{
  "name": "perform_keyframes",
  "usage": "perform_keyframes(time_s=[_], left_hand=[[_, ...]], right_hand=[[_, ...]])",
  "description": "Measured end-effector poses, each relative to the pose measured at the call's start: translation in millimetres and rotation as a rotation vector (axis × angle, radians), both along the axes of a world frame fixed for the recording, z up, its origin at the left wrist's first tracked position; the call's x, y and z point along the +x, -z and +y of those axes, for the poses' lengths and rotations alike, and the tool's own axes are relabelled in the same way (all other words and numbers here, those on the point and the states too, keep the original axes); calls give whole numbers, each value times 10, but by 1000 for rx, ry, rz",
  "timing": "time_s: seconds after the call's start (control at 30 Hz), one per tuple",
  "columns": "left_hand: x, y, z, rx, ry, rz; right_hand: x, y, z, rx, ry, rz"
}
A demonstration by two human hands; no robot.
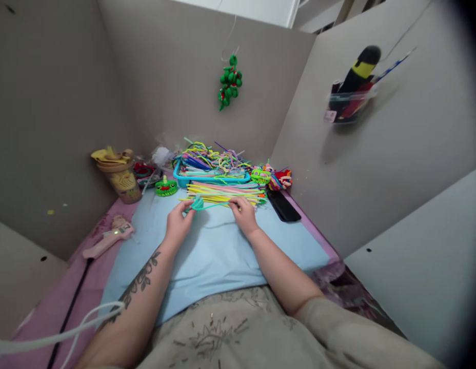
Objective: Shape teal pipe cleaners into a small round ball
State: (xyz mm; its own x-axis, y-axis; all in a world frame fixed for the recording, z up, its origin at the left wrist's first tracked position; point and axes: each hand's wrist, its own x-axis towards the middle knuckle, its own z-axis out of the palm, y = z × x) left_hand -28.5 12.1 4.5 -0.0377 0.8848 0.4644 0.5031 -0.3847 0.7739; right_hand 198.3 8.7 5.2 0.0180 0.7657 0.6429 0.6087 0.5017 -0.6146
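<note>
My left hand (pixel 179 220) pinches a small turquoise piece of coiled pipe cleaner (pixel 198 203) between thumb and fingers. From this piece a straight turquoise strand runs to the right. Its far end is pinched in my right hand (pixel 242 212), so the strand is stretched level between both hands. They are held over a light blue cloth (pixel 218 256). Just beyond them lies a row of yellow, pink and pale green pipe cleaners (pixel 222 190). Behind that row, a blue tray (pixel 180 180) is heaped with many-coloured pipe cleaners.
Left of the cloth lies a pink glue gun (pixel 109 240) with a black cord. Near the back stand a cup (pixel 120 177) and a green figure (pixel 166 187). A black phone (pixel 284 206) lies at right. Green pipe-cleaner work (pixel 230 82) hangs on the wall, and a clear holder (pixel 349 105) with tools hangs right.
</note>
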Motion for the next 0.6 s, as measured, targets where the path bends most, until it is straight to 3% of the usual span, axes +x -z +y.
perform_keyframes(time_s=[0.2, 0.33, 0.4, 0.6], left_hand=[[79, 28, 6, -117, 145, -121], [70, 73, 1, -113, 205, -150], [45, 86, -7, -69, 182, -111], [50, 20, -88, 132, 208, 30]], right_hand=[[47, -242, 210, 57, 54, -131], [-167, -223, 264, -45, -215, -97], [-257, -177, 235, -84, -285, -62], [-327, -46, 152, 28, -503, -257]])
